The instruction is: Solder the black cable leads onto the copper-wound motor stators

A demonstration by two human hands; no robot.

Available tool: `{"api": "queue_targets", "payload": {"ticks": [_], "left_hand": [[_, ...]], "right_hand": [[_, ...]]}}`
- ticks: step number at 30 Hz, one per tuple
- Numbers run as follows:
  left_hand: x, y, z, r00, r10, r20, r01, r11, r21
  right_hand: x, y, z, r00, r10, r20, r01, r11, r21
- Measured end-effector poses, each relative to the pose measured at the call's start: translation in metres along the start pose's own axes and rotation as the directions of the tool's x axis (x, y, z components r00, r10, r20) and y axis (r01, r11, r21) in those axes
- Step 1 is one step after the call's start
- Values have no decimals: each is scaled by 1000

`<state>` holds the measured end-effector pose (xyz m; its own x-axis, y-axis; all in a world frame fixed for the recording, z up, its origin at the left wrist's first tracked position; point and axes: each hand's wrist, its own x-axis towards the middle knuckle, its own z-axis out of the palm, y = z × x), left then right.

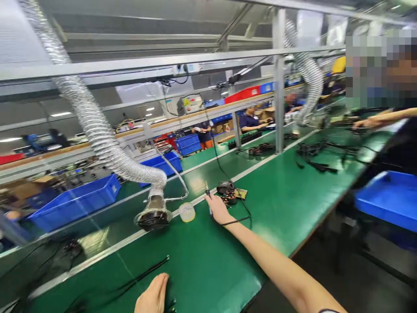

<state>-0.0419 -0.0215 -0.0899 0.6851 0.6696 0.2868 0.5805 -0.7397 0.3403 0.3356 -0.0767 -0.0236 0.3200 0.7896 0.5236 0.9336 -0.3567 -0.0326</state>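
My right hand (217, 209) reaches far across the green bench (202, 261), its grip narrow around a thin soldering iron (207, 191) whose black cable (239, 217) trails to the right. The iron points at a motor stator (230, 198) just beside a black motor housing (225, 187). I judge a steady wrist and slack cable matter here. My left hand (153, 296) rests flat and loose near two black cable ties (143, 274). I count one fume extractor hose (97, 126), one tape roll (187, 212), one stator.
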Motion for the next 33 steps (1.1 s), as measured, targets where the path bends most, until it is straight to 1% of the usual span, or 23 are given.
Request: {"api": "queue_targets", "payload": {"ticks": [2,5,8,11,14,17,19,22,24,26,28,30,33], "left_hand": [[-2,2,4,998,43,-43,-43,999,-15],[-2,16,-1,994,64,-94,-65,998,-7],[0,31,-13,998,37,-59,-37,999,5],[3,36,-22,999,-17,-44,16,1000,-18],[2,32,-23,996,-67,-65,64,997,-49],[4,26,-24,993,-99,-63,93,992,-83],[9,21,-27,993,-105,-61,98,990,-106],[24,13,-36,992,-111,-57,106,992,-71],[36,6,-41,992,-123,-21,123,992,-24],[45,1,-44,990,-134,30,135,991,-5],[50,-3,-44,991,-118,61,119,993,-14],[49,-5,-42,995,-75,68,77,996,-35],[44,-8,-41,996,-17,85,23,997,-79]], "right_hand": [[6,4,4,1000,-5,-3,5,1000,-1],[8,6,9,999,-33,-15,33,999,5],[8,5,15,993,-110,-43,112,993,38],[10,5,23,972,-224,-75,230,970,82],[13,4,30,953,-286,-99,295,950,104],[15,4,31,945,-307,-109,317,944,91],[14,2,29,943,-318,-98,326,942,83],[8,-3,23,954,-291,-73,299,939,167],[3,-8,18,964,-258,-67,267,936,229],[-3,-13,12,971,-230,-68,240,941,238],[-10,-18,6,978,-198,-72,210,947,243],[-20,-24,-2,981,-176,-77,190,947,258],[-45,-36,-15,985,-147,-94,169,939,301]]}}
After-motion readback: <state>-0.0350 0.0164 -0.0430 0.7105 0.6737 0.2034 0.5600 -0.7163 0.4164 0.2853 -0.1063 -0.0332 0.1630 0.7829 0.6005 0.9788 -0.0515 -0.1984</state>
